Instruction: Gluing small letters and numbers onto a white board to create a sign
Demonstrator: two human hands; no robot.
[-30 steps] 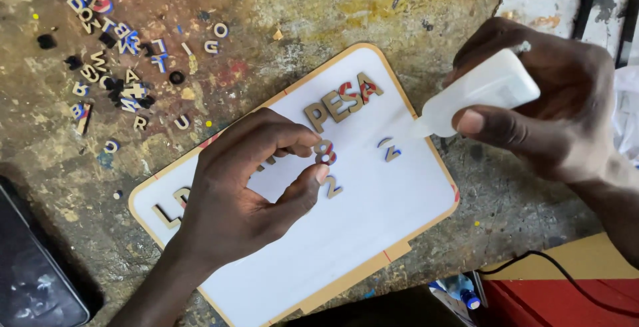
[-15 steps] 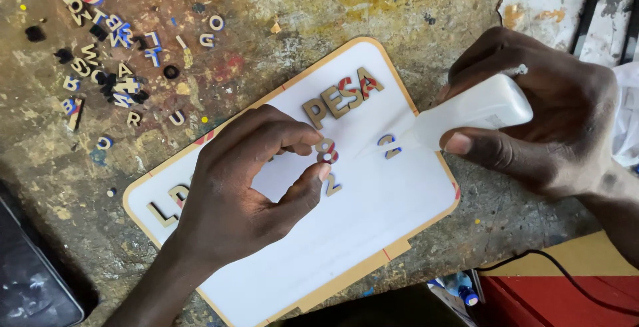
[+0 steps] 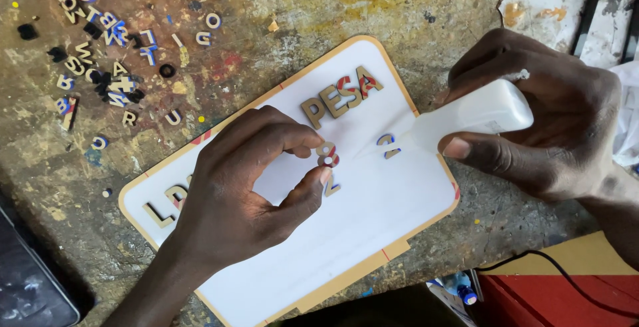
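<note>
On the sign board: glued letters near its far edge, left hand over its middle. Right of it, right hand with glue bottle. Left of it, loose letters on the workbench.

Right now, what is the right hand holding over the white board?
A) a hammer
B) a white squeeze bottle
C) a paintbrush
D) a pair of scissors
B: the right hand grips a white squeeze bottle with its tip pointing at the white board, while the left hand pinches a small cut-out piece.
</note>
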